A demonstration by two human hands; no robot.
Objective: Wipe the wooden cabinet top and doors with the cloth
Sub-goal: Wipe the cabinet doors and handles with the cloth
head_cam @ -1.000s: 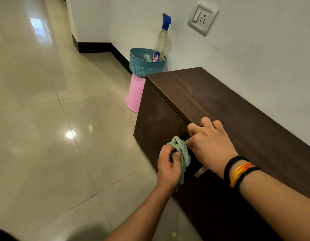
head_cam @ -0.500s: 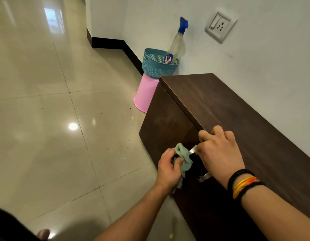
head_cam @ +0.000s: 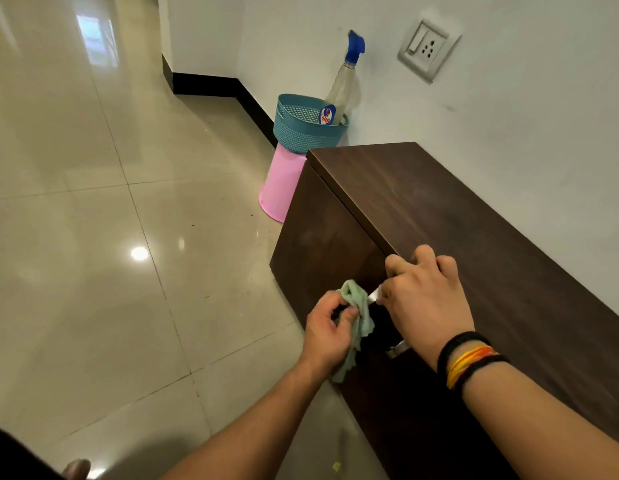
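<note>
One wooden cabinet, dark brown, against the right wall. One green cloth, bunched and pinched in the left hand, pressed to the cabinet front beside one metal handle. Right hand, fingers curled closed over the top edge. Far end: one teal basket on one pink bin, holding one spray bottle, label reads "Colin". One wall socket
</note>
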